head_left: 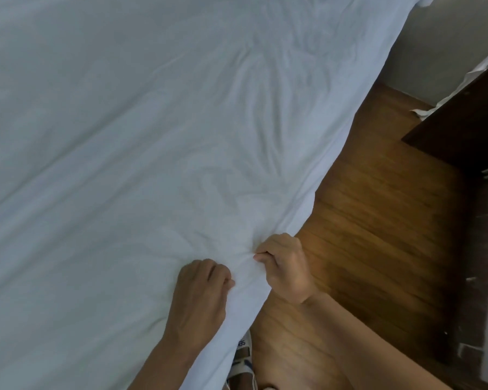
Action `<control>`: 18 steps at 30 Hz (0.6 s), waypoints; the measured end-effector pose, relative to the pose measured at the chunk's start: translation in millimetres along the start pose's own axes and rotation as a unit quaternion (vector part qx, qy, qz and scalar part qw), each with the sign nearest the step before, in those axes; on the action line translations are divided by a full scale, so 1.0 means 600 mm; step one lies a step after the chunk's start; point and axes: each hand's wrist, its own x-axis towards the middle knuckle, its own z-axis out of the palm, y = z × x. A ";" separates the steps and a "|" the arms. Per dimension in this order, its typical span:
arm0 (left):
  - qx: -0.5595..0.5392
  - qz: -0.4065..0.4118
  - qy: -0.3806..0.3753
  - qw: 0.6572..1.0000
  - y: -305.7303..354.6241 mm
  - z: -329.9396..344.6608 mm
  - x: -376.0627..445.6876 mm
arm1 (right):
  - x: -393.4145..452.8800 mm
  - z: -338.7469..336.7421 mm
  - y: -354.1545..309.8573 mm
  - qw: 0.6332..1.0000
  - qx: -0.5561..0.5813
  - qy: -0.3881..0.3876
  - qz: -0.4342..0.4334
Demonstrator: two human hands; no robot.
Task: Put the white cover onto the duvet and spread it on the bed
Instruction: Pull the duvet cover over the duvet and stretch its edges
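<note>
1. I am watching the left hand [202, 288] and the right hand [283, 266] curling their fingers into one bunch of the white cover [152, 142] near 6 o'clock, close beside each other on its edge
2. The cover is lying spread across the bed, filling everything from 9 to 1 o'clock
3. I am judging it soft, light and limp, creasing wherever it is pulled; edges and corners look the best holds
4. I cannot tell whether the duvet is inside; the bed's far corners are cut off
5. A sandal [243, 358] is peeking out beneath the overhang on the wooden floor [372, 220]
</note>
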 end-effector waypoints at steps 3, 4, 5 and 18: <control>0.044 0.003 0.031 0.999 -0.007 -0.009 -0.044 | -0.024 -0.015 -0.017 0.999 0.015 0.050 0.001; 0.040 0.003 0.041 0.998 -0.008 -0.009 -0.052 | -0.031 -0.021 -0.024 0.997 0.013 0.069 0.003; 0.029 -0.002 0.055 0.998 -0.009 -0.009 -0.056 | -0.038 -0.025 -0.030 0.996 0.013 0.085 0.013; 0.030 -0.112 0.084 0.990 0.006 -0.030 -0.195 | -0.094 0.000 -0.139 0.999 -0.014 -0.028 -0.007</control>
